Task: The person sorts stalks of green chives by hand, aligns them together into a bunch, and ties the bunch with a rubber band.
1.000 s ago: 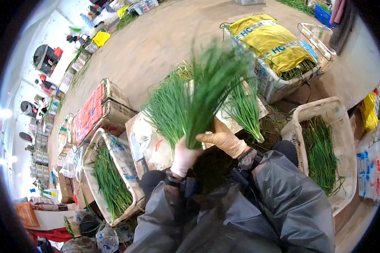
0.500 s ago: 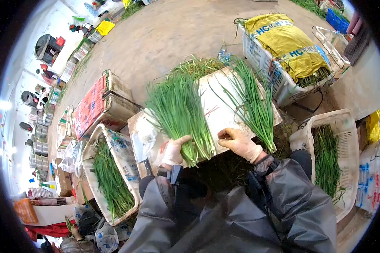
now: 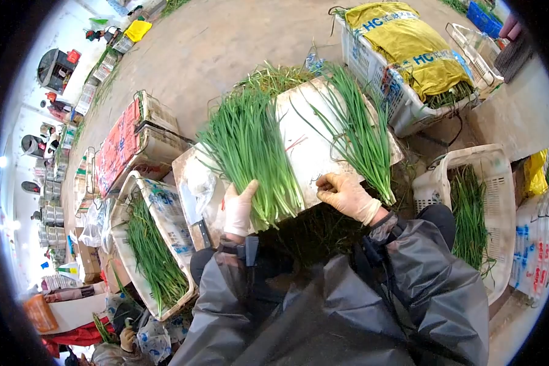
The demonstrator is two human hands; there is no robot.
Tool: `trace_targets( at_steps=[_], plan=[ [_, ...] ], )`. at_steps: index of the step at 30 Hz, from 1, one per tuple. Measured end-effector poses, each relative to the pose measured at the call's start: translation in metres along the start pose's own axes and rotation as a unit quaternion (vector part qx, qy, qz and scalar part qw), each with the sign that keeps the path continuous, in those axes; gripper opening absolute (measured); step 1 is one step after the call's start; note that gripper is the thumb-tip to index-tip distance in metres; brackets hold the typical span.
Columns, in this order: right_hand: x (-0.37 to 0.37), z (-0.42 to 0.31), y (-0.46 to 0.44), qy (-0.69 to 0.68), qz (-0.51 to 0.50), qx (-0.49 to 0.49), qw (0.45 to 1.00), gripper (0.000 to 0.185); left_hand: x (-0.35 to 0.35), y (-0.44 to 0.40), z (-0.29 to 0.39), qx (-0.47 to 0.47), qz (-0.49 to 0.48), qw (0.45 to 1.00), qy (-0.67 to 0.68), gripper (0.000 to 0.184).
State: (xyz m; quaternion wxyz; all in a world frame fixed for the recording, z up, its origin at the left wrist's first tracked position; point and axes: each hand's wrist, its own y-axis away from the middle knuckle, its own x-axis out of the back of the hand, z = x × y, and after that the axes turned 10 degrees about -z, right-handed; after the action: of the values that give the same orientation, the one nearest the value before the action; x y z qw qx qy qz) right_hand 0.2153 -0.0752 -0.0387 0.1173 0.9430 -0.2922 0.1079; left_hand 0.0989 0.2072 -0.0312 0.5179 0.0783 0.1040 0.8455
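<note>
Large chive bunch lies on left half of the surface; left hand open against its stems. Right hand at surface's near edge, fingers curled, can't tell if gripping. Smaller chive bunch on surface's right, knife near-left corner.

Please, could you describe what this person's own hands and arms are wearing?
The left hand and right hand wear thin, pale gloves. The loose sleeves are dark grey, shiny and creased. Dark bands show at the wrists, the left with a small grey block.
</note>
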Motion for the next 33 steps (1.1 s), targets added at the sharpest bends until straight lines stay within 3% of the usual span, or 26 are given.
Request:
trace_targets(
  at_steps=[1, 4, 5, 10, 12, 14, 16, 20, 24, 30, 33],
  plan=[
    [-0.003, -0.001, 0.001, 0.009, -0.006, 0.002, 1.0, 0.034, 0.002, -0.001, -0.003, -0.009, -0.003, 1.0, -0.023, 0.051],
    [-0.009, -0.004, 0.003, 0.006, -0.013, -0.021, 1.0, 0.033, 0.001, 0.007, 0.0, -0.015, 0.108, 0.949, -0.296, 0.068],
    [-0.007, -0.004, 0.003, 0.028, 0.003, -0.013, 1.0, 0.032, 0.006, 0.002, -0.018, -0.033, 0.146, 0.95, -0.276, 0.083],
    [0.022, -0.013, 0.005, 0.077, 0.105, 0.014, 0.991, 0.03, -0.002, 0.003, -0.04, -0.053, 0.139, 0.966, -0.213, 0.102],
    [0.04, -0.02, 0.012, 0.112, 0.154, -0.019, 0.982, 0.028, 0.001, -0.005, -0.058, -0.074, 0.132, 0.973, -0.175, 0.108],
    [0.058, -0.014, 0.019, 0.228, 0.202, -0.065, 0.95, 0.039, -0.007, -0.001, -0.05, -0.063, 0.141, 0.965, -0.212, 0.112],
    [0.069, -0.002, 0.029, 0.389, 0.263, -0.061, 0.881, 0.043, -0.012, 0.001, -0.046, -0.056, 0.147, 0.951, -0.267, 0.115],
    [0.087, 0.002, 0.044, 0.404, 0.176, -0.295, 0.848, 0.077, -0.02, 0.003, -0.047, -0.032, 0.117, 0.927, -0.355, 0.12],
    [0.086, 0.023, 0.054, 0.373, 0.117, -0.376, 0.84, 0.116, -0.019, -0.001, -0.055, 0.008, 0.073, 0.921, -0.383, 0.124],
    [0.06, 0.039, 0.047, 0.34, 0.099, -0.363, 0.862, 0.123, -0.016, -0.005, -0.058, -0.004, 0.064, 0.927, -0.37, 0.123],
    [0.057, 0.063, 0.043, 0.334, 0.151, -0.329, 0.87, 0.103, -0.017, 0.0, -0.047, -0.009, 0.079, 0.94, -0.333, 0.117]
  ],
)
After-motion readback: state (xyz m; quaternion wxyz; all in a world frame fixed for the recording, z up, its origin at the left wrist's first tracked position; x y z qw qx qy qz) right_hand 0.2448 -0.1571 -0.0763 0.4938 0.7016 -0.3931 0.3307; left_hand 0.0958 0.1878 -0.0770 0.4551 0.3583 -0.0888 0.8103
